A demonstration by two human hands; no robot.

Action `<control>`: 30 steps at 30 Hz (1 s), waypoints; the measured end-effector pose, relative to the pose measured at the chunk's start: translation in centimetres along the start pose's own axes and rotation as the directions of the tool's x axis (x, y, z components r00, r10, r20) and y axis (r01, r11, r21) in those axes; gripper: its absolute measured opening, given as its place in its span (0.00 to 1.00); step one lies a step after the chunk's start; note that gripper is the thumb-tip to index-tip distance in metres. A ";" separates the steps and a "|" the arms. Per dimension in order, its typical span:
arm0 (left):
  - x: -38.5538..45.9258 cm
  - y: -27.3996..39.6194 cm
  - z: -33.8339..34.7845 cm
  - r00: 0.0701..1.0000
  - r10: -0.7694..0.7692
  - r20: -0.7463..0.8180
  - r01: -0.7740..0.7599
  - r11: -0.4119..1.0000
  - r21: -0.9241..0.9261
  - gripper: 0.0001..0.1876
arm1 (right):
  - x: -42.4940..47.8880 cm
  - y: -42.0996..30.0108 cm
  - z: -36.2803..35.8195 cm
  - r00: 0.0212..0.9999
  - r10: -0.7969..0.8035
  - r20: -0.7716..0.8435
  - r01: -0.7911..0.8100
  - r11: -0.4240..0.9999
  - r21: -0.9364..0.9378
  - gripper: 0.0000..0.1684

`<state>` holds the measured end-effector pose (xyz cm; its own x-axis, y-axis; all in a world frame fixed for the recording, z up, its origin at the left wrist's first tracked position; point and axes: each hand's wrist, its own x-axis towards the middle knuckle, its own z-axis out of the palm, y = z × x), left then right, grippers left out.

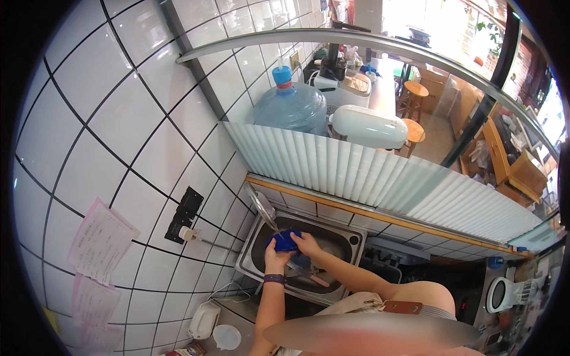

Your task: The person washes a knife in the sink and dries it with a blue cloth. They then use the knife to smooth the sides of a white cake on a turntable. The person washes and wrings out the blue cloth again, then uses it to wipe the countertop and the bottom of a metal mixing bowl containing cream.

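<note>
Both hands hold a dark blue item (286, 240), perhaps a small bowl or lid, under the spout of a metal faucet (262, 209). My left hand (277, 258) grips its near left side, with a dark band on the wrist. On its right edge, my right hand (307, 244) has thumb and fingers closed. Below lies the stainless steel sink (357, 256). A utensil with a pink handle (319, 280) rests in the basin, beside a clear or bluish thing partly hidden by my hands. Whether water is running is hard to tell.
Black wall sockets (184, 216) with a plug stand on the tiled wall at left. A ribbed glass partition (320, 155) rises behind the sink. At lower left are a white container (227, 337) and a white appliance (204, 320). A dark rack (392, 258) adjoins the sink at right.
</note>
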<state>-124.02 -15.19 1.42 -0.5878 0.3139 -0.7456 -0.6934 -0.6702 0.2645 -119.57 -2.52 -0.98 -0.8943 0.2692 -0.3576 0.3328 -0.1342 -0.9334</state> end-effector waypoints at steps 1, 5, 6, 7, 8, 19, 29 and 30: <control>0.5 0.0 -0.7 1.000 0.016 -0.007 -0.016 0.999 -0.043 0.14 | -0.6 0.1 -0.5 1.000 0.003 -0.026 -0.002 0.998 0.058 0.18; 3.0 2.2 -4.5 0.994 0.094 -0.055 -0.100 0.989 -0.110 0.15 | -2.9 -1.4 -3.0 0.990 0.134 -0.047 -0.105 0.912 0.396 0.17; 3.5 2.8 -5.7 0.991 0.133 0.025 -0.133 0.991 0.005 0.15 | -3.4 -2.1 -3.8 0.981 0.192 -0.029 -0.152 0.852 0.501 0.17; 3.4 2.5 -5.2 0.992 0.128 0.002 -0.128 0.992 -0.012 0.14 | -3.8 -2.6 -4.5 0.968 0.238 -0.077 -0.174 0.862 0.476 0.17; 3.3 2.3 -4.7 0.992 0.125 -0.023 -0.125 0.992 -0.030 0.14 | -4.3 -3.2 -5.0 0.951 0.282 -0.124 -0.199 0.870 0.452 0.17; 0.1 -3.7 -0.3 0.995 0.025 -0.097 -0.011 0.989 0.147 0.17 | 2.5 -0.6 1.4 0.990 0.102 0.099 -0.096 0.993 -0.067 0.15; 3.7 0.0 -2.1 0.995 0.033 0.099 -0.037 0.998 0.042 0.14 | -1.8 -3.6 3.9 0.930 -0.207 0.302 0.360 0.673 -0.646 0.16; 4.4 0.0 -2.2 0.988 0.002 0.152 -0.012 0.998 0.065 0.09 | -2.0 -3.6 3.1 0.927 -0.230 0.295 0.372 0.666 -0.647 0.16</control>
<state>-125.71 -15.25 -3.24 -0.6454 0.4113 -0.6437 -0.7121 -0.6289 0.3122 -119.88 -5.57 3.22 -0.9942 -0.0012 -0.1074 0.0829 0.6279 -0.7739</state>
